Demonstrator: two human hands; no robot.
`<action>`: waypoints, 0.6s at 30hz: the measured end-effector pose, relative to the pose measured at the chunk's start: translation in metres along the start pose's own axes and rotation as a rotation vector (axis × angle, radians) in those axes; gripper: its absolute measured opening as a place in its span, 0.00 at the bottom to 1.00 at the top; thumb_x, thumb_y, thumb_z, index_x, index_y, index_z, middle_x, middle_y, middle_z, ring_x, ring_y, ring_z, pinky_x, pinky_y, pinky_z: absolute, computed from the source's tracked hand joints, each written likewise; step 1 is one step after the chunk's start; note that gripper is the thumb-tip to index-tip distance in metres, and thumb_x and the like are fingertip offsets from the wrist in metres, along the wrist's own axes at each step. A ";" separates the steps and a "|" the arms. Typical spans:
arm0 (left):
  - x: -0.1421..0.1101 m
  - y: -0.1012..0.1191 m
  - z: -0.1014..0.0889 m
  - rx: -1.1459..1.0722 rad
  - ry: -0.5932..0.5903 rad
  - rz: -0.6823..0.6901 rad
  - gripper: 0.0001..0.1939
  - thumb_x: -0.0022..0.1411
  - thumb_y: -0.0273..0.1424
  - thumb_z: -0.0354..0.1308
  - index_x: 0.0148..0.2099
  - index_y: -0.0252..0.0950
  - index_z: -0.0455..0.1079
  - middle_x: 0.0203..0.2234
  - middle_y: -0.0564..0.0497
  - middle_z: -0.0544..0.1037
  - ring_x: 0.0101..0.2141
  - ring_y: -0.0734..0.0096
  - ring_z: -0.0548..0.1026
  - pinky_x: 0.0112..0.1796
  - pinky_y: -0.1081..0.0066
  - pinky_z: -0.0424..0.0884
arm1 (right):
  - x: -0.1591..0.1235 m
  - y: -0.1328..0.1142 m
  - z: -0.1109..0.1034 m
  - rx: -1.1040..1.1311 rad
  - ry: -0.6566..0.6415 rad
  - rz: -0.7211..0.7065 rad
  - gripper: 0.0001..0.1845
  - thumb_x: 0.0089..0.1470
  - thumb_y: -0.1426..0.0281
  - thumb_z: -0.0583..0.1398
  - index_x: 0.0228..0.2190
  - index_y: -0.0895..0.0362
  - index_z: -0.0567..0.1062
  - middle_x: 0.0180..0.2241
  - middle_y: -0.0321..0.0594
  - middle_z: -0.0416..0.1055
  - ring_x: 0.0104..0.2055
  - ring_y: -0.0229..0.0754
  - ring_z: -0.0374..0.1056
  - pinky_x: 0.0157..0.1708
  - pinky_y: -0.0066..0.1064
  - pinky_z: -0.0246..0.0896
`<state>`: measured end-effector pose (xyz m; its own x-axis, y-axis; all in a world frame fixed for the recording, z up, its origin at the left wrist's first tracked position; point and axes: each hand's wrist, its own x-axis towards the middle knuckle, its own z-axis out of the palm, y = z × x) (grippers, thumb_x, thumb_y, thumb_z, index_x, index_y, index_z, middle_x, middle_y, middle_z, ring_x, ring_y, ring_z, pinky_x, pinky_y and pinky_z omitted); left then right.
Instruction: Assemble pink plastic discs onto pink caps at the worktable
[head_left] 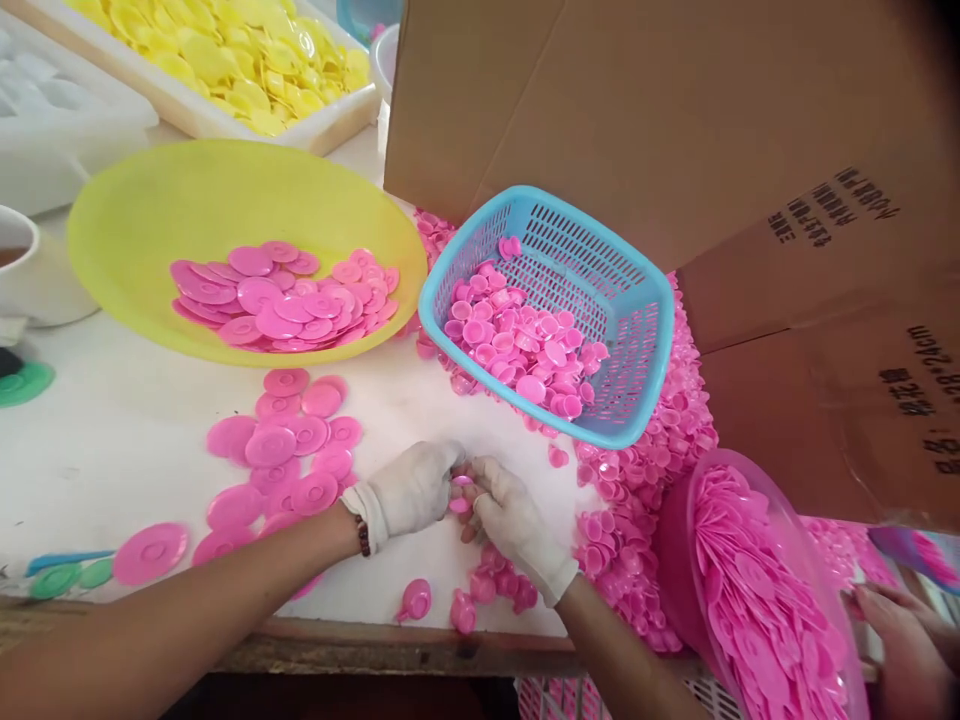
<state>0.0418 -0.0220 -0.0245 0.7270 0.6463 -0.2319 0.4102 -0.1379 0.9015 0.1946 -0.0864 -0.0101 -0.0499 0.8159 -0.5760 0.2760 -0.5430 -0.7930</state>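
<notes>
My left hand [416, 488] and my right hand [520, 517], both in white gloves with bare fingertips, meet above the white tabletop. Their fingers are closed around a small pink plastic piece [460, 494], partly hidden, perhaps a toy cup. Just below lie a pink toy teacup [415, 600] and several more small pink cups [495, 580]. Pink toy saucers [271, 446] are spread left of my left hand. Beyond my hands, a blue basket [637, 400] holds many small pink cups [517, 340].
A yellow bowl [150, 200] holds pink saucers. Heaped pink cups [645, 480] surround the basket's right side, against a cardboard box [562, 110]. A tilted pink tub [675, 540] of flat pink pieces stands right; another person's hand [904, 640] is beyond. A white mug [45, 270] sits left.
</notes>
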 end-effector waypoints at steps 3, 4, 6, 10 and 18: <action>-0.001 0.000 -0.003 0.023 -0.071 -0.049 0.03 0.53 0.27 0.49 0.32 0.35 0.62 0.21 0.55 0.68 0.21 0.76 0.66 0.22 0.77 0.59 | 0.003 -0.004 -0.005 0.110 -0.124 0.100 0.13 0.53 0.63 0.55 0.39 0.56 0.64 0.26 0.32 0.68 0.20 0.33 0.68 0.21 0.25 0.65; -0.001 0.001 -0.005 0.030 -0.082 -0.052 0.04 0.52 0.27 0.49 0.32 0.35 0.62 0.21 0.56 0.68 0.21 0.76 0.65 0.21 0.77 0.58 | 0.004 -0.006 -0.007 0.121 -0.151 0.126 0.14 0.52 0.62 0.55 0.39 0.56 0.64 0.25 0.33 0.68 0.21 0.34 0.69 0.22 0.26 0.66; -0.003 0.004 -0.007 0.064 -0.070 -0.032 0.06 0.49 0.25 0.49 0.33 0.35 0.63 0.22 0.56 0.68 0.22 0.75 0.66 0.23 0.76 0.59 | 0.005 -0.011 -0.008 0.105 -0.159 0.146 0.15 0.52 0.61 0.55 0.39 0.57 0.64 0.24 0.33 0.69 0.21 0.35 0.70 0.23 0.27 0.66; -0.004 0.009 -0.005 0.128 -0.041 -0.017 0.11 0.46 0.22 0.49 0.35 0.34 0.63 0.27 0.52 0.71 0.27 0.72 0.70 0.27 0.75 0.63 | 0.006 -0.014 -0.001 0.070 -0.123 0.159 0.15 0.52 0.62 0.55 0.39 0.57 0.64 0.20 0.31 0.67 0.19 0.35 0.67 0.19 0.24 0.62; -0.008 0.016 -0.007 0.306 -0.046 0.032 0.09 0.51 0.24 0.52 0.37 0.34 0.66 0.29 0.49 0.74 0.29 0.69 0.72 0.31 0.73 0.67 | 0.001 -0.003 0.009 0.045 -0.038 0.044 0.09 0.53 0.65 0.53 0.37 0.55 0.64 0.22 0.31 0.66 0.17 0.33 0.64 0.15 0.22 0.57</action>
<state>0.0388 -0.0239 -0.0054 0.7635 0.6044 -0.2274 0.5281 -0.3818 0.7585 0.1849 -0.0853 -0.0102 -0.0751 0.7836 -0.6167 0.2355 -0.5871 -0.7745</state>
